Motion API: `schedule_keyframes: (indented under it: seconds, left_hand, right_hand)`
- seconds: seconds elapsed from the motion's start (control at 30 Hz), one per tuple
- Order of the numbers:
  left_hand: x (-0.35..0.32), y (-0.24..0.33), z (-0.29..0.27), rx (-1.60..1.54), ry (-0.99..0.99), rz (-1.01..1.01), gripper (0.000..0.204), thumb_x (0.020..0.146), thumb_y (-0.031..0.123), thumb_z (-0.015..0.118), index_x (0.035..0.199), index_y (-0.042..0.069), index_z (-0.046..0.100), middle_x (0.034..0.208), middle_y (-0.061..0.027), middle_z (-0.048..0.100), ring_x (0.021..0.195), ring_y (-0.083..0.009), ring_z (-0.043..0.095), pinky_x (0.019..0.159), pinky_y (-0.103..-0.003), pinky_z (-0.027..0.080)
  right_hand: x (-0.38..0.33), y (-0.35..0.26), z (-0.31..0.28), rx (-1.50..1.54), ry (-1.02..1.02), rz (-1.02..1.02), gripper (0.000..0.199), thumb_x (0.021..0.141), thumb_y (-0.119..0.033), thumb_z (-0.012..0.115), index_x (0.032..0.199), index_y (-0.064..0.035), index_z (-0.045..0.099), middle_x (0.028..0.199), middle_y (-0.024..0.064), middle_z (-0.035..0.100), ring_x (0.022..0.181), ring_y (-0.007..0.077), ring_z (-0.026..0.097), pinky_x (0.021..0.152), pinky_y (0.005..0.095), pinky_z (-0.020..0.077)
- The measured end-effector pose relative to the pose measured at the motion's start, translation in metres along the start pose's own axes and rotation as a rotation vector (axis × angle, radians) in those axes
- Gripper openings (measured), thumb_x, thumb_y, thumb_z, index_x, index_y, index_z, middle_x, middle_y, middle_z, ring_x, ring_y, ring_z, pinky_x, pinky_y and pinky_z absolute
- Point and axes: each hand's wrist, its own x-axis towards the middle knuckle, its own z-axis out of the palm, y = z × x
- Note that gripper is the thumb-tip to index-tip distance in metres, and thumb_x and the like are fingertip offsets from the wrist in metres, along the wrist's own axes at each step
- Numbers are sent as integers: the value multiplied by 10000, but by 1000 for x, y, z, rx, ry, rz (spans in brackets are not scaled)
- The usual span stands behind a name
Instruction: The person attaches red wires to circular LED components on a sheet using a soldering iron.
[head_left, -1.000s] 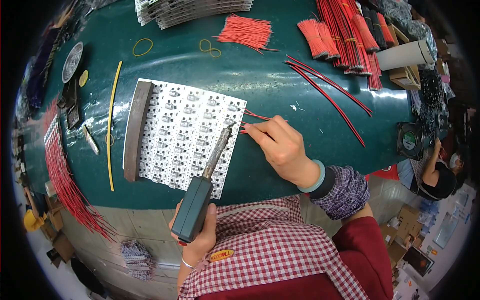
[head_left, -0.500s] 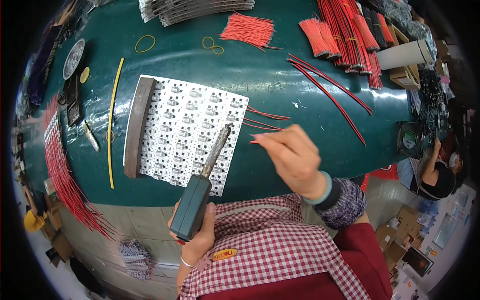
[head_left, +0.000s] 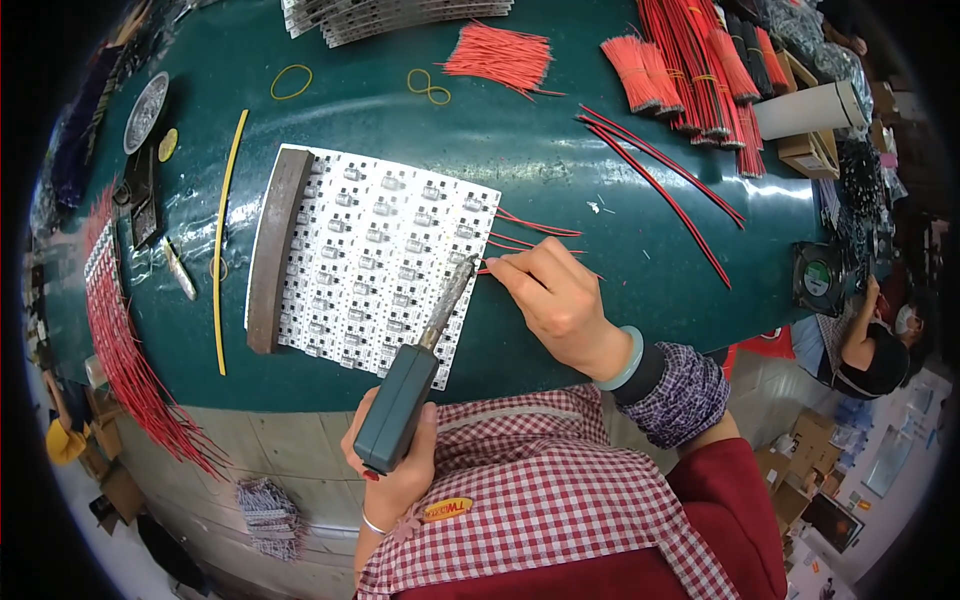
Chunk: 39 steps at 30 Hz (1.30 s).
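My left hand [head_left: 408, 482] is closed around the dark green grip of a soldering iron [head_left: 398, 408]. Its metal tip rests at the right edge of a white circuit board panel [head_left: 383, 275] covered in rows of small components. Between thumb and forefinger, my right hand [head_left: 560, 308] pinches a thin red wire [head_left: 484, 270], whose end meets the panel edge beside the tip. Most of that wire is hidden by the fingers. Farther up the same edge, other red wires [head_left: 540, 227] stick out to the right. A dark brown bar [head_left: 280, 250] lies along the panel's left side.
Loose red wires [head_left: 660, 190] lie to the right, with wire bundles [head_left: 700, 70] behind. A red wire pile [head_left: 498, 58] and stacked panels [head_left: 400, 15] sit at the back. Leftward are a yellow strip [head_left: 230, 240], a metal dish [head_left: 147, 112] and wired boards [head_left: 125, 320]. Another person [head_left: 880, 340] sits far right.
My right hand has moved left, bringing the red wire to the panel edge. The soldering iron has shifted slightly right and down, its tip now meeting the wire's end.
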Motion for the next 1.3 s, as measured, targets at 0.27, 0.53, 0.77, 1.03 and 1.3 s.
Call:
schedule_keyframes:
  seconds: [0.27, 0.53, 0.77, 1.03, 1.3]
  left_hand:
    - [6, 5, 0, 56, -48, 54, 141, 793, -34, 739, 916, -55, 675, 837, -116, 644, 623, -195, 609, 548, -295, 463]
    - [-5, -12, -5, 95, -45, 71, 149, 800, -12, 742, 933, -44, 683, 815, -115, 626, 584, -190, 581, 513, -293, 440]
    - [-7, -14, -7, 73, -10, 130, 184, 813, 9, 747, 974, -60, 691, 875, -148, 675, 646, -236, 650, 557, -301, 497]
    - [-10, -15, -7, 74, -4, 95, 189, 806, -7, 747, 976, -67, 690, 888, -158, 681, 671, -241, 662, 585, -305, 511]
    - [-6, -7, -7, 89, -50, 80, 201, 791, -22, 745, 978, -69, 690, 927, -178, 688, 713, -254, 685, 620, -308, 528]
  right_hand:
    - [2, -1, 0, -25, -4, 4, 263, 717, 52, 750, 973, 4, 712, 843, 72, 647, 709, 213, 609, 553, 314, 506]
    - [1, -1, 0, -33, -5, -1, 257, 717, 51, 743, 969, 7, 710, 844, 71, 645, 710, 212, 608, 554, 313, 508]
    - [0, -2, 0, -41, -19, 9, 260, 713, 60, 744, 967, 12, 709, 841, 76, 642, 708, 219, 604, 557, 321, 500]
    - [-1, -4, -1, -15, 48, -40, 263, 712, 18, 714, 974, 24, 706, 855, 66, 613, 754, 212, 591, 591, 317, 491]
    - [-1, -3, 1, -19, 13, -38, 272, 708, 8, 722, 979, 11, 697, 827, 56, 603, 732, 204, 582, 575, 299, 485]
